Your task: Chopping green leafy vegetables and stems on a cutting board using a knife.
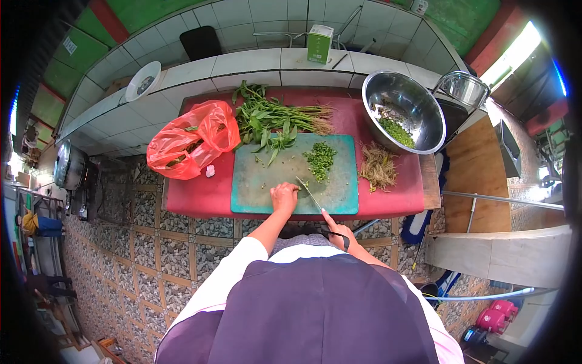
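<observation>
My left hand rests on the green cutting board, its fingers closed on a small bit of greens at the blade. In my right hand is a kitchen knife, its blade slanting over the board with the tip near my left fingertips. Chopped greens lie in a pile just beyond the knife. Behind, a bunch of leafy stems with roots overlaps the board's far edge. Cut-off roots form a heap right of the board.
An orange-red plastic bag holding plant matter sits left on the red-covered table. A steel bowl with chopped greens stands at the back right. Beyond are a tiled ledge, a green box and a white bowl.
</observation>
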